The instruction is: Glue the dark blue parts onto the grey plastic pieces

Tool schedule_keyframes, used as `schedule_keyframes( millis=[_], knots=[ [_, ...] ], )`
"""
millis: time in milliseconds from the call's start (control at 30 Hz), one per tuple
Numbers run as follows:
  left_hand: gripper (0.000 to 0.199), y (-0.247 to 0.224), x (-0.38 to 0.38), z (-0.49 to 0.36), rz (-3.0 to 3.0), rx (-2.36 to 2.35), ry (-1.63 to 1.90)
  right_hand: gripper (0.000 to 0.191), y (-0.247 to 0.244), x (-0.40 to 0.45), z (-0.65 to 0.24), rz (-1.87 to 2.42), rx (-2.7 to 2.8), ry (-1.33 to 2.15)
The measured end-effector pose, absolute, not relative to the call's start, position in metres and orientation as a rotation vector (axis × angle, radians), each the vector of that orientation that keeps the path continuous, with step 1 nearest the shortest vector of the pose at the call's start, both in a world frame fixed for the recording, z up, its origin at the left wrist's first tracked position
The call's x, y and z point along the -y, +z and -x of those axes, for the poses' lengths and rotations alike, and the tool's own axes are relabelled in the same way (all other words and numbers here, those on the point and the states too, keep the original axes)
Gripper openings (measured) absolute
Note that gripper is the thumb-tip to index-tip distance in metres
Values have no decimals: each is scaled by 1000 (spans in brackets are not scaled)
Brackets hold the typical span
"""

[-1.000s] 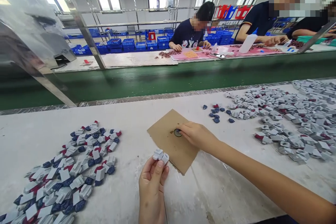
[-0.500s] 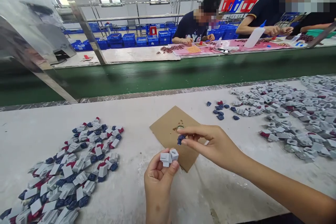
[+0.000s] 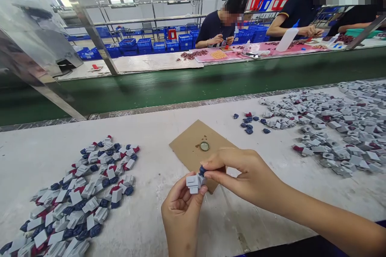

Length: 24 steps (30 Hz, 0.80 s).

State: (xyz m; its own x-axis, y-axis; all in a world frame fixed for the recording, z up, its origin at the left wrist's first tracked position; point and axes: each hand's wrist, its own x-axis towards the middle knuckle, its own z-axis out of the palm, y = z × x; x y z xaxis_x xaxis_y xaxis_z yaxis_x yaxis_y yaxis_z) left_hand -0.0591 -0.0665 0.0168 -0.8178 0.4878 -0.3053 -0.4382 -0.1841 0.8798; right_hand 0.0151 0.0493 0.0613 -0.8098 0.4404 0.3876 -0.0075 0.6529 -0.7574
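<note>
My left hand (image 3: 182, 204) pinches a light grey blocky part (image 3: 193, 182) between thumb and fingers. Thumb and forefinger of my right hand (image 3: 235, 168) are closed on a small dark blue piece (image 3: 202, 170), which touches the top right of the grey part. Just behind the hands lies a brown cardboard sheet (image 3: 189, 144), partly covered by my right hand. On it rests a bottle cap (image 3: 204, 146), with dark stains around it.
A pile of grey parts with blue and red pieces (image 3: 81, 194) spreads at the left. Many grey parts (image 3: 340, 128) lie at the right, beside loose blue pieces (image 3: 249, 120). Across a green strip (image 3: 157, 88), people work at another table (image 3: 144, 62).
My right hand has moved down and left, bringing the blue piece against the grey part. The bottle cap is now uncovered. The view has shifted slightly.
</note>
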Motion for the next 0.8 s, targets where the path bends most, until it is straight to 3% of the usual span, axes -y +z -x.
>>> schedule_keyframes(
  millis=[533,800],
  knots=[
    [19,21,72,60,-309,-1865,2046,24,68,-43,-17,64,2297,824],
    [20,11,72,59,-385,-1907,2068,21,50,-35,-17,103,2196,830]
  ],
)
